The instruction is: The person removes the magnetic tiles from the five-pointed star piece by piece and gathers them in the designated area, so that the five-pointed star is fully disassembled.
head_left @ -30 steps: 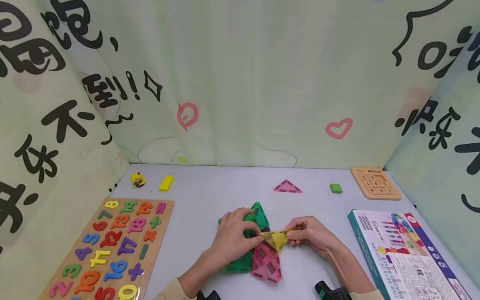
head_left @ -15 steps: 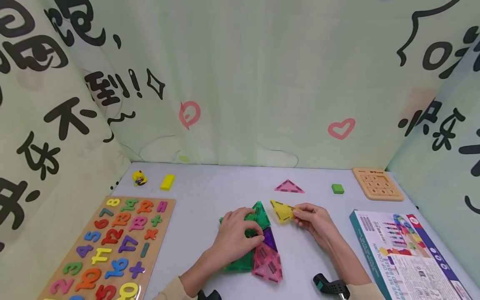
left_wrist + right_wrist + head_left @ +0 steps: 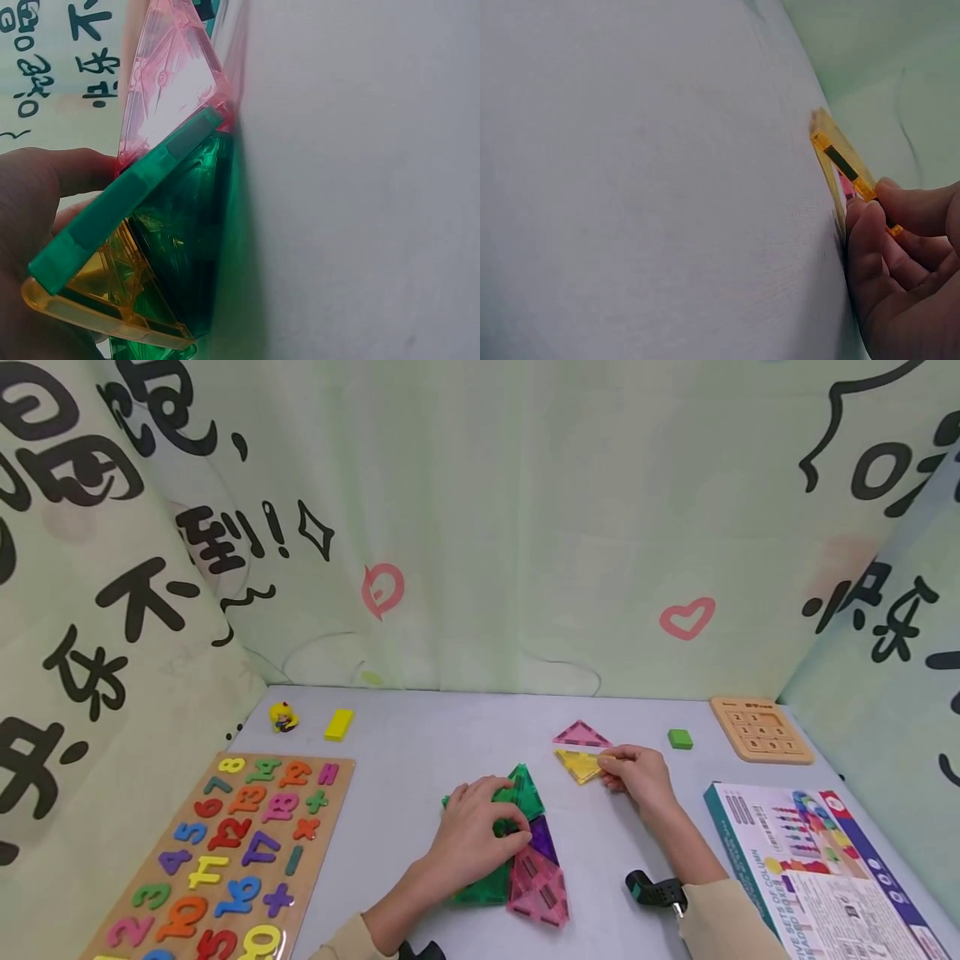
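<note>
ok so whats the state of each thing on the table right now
yellow triangle tile: low at the table beside the pink triangle tile, pinched by the right hand
pink triangle tile: flat, untouched
tile cluster: green, purple and pink tiles joined, left hand gripping the green part
number puzzle board: flat, pieces seated
green block: lying loose
yellow block: lying loose
toy box: closed, flat

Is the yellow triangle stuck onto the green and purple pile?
No, the right hand holds the yellow triangle apart from it, by the pink triangle.
</note>
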`<state>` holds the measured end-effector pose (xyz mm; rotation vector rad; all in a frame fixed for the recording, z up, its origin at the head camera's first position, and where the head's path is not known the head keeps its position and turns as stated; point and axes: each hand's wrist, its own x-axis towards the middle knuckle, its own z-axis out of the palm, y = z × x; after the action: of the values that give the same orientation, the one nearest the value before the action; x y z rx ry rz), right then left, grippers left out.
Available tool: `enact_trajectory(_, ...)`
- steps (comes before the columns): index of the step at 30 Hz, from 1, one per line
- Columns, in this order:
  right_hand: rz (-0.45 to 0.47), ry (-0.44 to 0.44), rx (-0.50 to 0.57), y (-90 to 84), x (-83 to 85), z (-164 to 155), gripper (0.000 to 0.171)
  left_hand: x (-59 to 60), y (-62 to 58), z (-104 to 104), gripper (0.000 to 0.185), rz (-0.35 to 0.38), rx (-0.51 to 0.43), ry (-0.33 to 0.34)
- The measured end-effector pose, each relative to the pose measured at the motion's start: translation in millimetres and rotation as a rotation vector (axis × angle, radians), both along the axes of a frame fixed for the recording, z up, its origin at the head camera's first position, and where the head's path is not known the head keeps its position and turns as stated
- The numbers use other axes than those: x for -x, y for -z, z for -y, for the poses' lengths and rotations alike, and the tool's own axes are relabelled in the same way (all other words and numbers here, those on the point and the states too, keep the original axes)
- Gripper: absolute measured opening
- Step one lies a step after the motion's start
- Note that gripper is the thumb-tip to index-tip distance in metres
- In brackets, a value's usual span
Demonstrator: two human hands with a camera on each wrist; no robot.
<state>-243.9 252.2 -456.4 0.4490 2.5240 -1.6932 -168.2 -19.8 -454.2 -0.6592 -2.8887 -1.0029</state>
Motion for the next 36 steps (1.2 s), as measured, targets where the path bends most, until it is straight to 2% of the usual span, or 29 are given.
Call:
enact_trajectory(10,-0.025,0.006,-0.14,4.1,7.9,5.2,0.027,0.2,0.6,2.1,0.007,-0.011,-0.011,0.016)
enact_trajectory(14,-0.048,0.011,-0.173,5.0,8.4,6.5,0.026,2.7,-1.2,4.3,0.007,0.024,0.012,0.037)
enact_trajectory(17,-0.093,-0.014,-0.218,4.0,0.2,10.3,0.025,3.8,-3.8,6.2,0.012,0.051,0.039,0.059)
enact_trajectory(21,-0.135,-0.134,-0.275,0.4,-23.7,24.1,0.022,3.9,-8.0,7.5,0.017,0.069,0.054,0.068)
enact_trajectory(25,-0.063,-0.319,-0.273,-6.0,-47.5,40.6,0.019,7.0,-12.9,7.0,0.013,0.083,0.065,0.054)
enact_trajectory(29,-0.004,-0.473,-0.289,-13.1,-61.8,54.9,0.02,12.5,-17.4,8.3,0.011,0.122,0.067,0.052)
enact_trajectory(31,0.0,-0.504,-0.314,-15.1,-66.4,59.3,0.02,15.9,-18.9,8.7,0.011,0.164,0.042,0.066)
enact_trajectory(36,0.0,-0.501,-0.317,-13.8,-72.7,63.3,0.022,23.6,-23.1,9.2,0.015,0.278,-0.015,0.087)
